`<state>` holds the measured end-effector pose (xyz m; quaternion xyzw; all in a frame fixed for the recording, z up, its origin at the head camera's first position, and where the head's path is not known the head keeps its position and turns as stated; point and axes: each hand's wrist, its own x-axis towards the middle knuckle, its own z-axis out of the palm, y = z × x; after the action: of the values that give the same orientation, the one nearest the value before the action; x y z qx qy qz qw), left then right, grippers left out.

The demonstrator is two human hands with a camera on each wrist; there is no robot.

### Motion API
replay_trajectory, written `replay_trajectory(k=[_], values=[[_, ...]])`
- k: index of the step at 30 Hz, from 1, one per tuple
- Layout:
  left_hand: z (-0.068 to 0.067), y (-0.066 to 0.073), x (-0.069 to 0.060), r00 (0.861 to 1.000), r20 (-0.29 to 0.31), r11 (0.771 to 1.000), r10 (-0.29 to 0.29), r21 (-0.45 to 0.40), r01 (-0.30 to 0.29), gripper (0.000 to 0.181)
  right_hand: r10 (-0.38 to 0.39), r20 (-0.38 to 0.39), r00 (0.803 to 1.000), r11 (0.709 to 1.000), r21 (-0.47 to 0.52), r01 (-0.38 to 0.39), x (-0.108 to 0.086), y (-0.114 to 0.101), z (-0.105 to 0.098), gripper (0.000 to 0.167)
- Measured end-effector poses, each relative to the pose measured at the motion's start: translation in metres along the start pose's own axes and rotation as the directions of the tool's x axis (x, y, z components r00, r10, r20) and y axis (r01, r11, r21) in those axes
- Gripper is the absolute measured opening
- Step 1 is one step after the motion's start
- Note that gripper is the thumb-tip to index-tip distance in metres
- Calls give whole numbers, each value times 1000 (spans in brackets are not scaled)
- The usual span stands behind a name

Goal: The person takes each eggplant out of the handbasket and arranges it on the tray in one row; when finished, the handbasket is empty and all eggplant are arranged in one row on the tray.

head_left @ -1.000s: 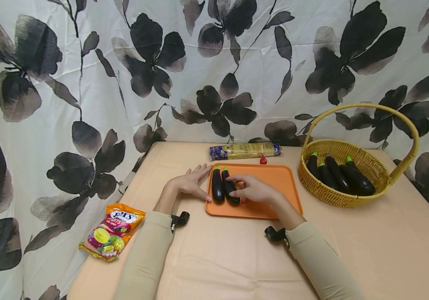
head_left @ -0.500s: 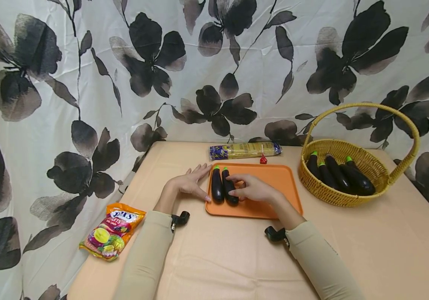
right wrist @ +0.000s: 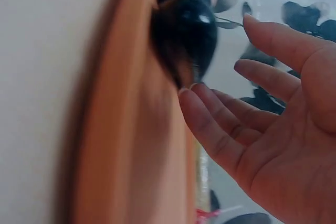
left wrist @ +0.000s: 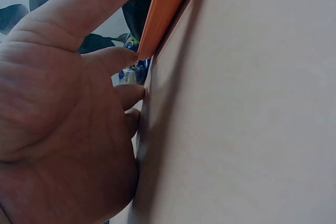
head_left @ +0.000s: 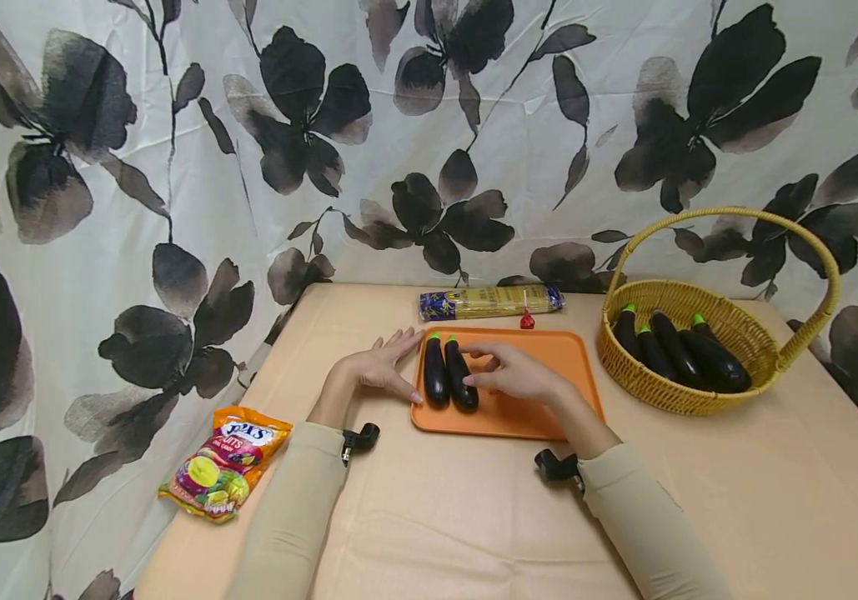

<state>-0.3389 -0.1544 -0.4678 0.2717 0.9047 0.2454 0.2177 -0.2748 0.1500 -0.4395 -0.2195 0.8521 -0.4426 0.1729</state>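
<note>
Two dark eggplants with green tips, the left one (head_left: 436, 372) and the right one (head_left: 462, 377), lie side by side at the left of an orange tray (head_left: 541, 421). My left hand (head_left: 378, 367) rests at the tray's left edge, fingers spread; in the left wrist view its fingertips touch near the tray's rim (left wrist: 157, 19). My right hand (head_left: 514, 373) is just right of the right eggplant, fingers loosely bent with nothing between them. The right wrist view shows the right hand (right wrist: 273, 114) apart at the thumb, its lower fingertips close to an eggplant (right wrist: 185, 35).
A yellow wicker basket (head_left: 642, 396) with several eggplants stands at the right. Behind the tray lie a yellow-and-blue packet (head_left: 490, 302) and a small red item (head_left: 527, 320). An orange candy bag (head_left: 226, 462) lies at the left edge. A floral cloth hangs behind.
My right hand has let go of the right eggplant and moved slightly right. The right eggplant's lower end lies a little nearer the left one. My left hand has stayed put.
</note>
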Motion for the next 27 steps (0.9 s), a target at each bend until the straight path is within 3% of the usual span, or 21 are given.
replay_trajectory(k=[6,18,27], values=[[1,0,0,1000,-3,1000,8,10,-8,135,-108,-120,987,984,-156,89,-16,-16,-16,60],[1,1,-1,1000,-3,1000,12,-3,-12,135,-206,-232,951,968,-193,162,-40,-25,-53,62],[2,0,-1,1000,-12,1000,13,6,-13,134,-187,-323,928,977,-157,143,-65,-22,-83,55]])
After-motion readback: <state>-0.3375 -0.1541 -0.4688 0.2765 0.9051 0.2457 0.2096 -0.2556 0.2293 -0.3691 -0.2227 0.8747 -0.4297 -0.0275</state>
